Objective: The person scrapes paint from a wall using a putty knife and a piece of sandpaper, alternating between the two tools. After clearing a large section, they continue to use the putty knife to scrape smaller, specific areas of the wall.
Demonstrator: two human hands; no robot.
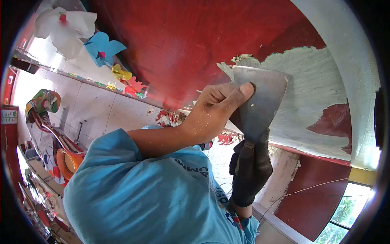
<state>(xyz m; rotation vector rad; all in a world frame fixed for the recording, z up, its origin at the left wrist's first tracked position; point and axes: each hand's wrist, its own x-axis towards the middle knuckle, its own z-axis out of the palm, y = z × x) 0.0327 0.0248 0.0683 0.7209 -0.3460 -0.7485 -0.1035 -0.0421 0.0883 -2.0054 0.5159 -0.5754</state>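
Observation:
A wide-bladed putty knife is held up against a red wall with a patch of bare grey-green surface. My bare left hand pinches the blade's side edge, its thumb flat on the metal and the other fingers curled behind. In a dark glove, my right hand is wrapped round the handle, which it mostly hides. Pale specks dot the left hand and the blade. Ragged paint flakes stand along the patch's edge, close to the blade's end.
Paper flowers, among them a blue one and a white one, hang at upper left. Red and white debris lies by the wall's base on the tiled floor. A thin cable runs at lower right near a window.

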